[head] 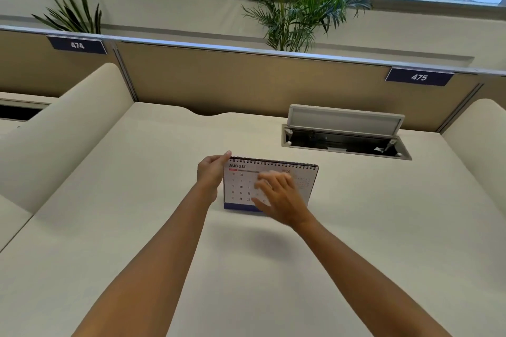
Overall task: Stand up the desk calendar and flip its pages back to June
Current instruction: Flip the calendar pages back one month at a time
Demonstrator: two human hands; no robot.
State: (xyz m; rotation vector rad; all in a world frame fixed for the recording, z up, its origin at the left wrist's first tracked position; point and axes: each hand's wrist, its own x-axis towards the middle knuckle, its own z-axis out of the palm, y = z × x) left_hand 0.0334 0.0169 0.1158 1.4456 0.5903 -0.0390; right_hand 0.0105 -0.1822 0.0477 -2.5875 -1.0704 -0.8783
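Two hands work on the calendar (241, 186), which already stands upright on its base near the middle of the desk (137, 200), its front page reading AUGUST and facing the person. The left hand (212, 172) grasps the upper left corner beside the spiral (273, 163), thumb and fingers pinching the top edge; this looks like a brace, so the light card stand does not slide or tip while pages are turned. The right hand (282, 200) is released and spread, fingers blurred, held over the right half of the page; whether it touches the paper cannot be told. It seems placed to catch a page's lower edge and carry it over the spiral. Judging by the page shown, two months remain to go back to June. Around the calendar the desk lies bare on the left, on the right and on the near side, so the forearms have open room. Farther off to the right, the cable box (345, 137) sits with its lid (345, 120) raised, well apart from the calendar. The partition (219, 74) closes the far edge, and rounded dividers rise at both sides, all clear of a page swinging over the top.
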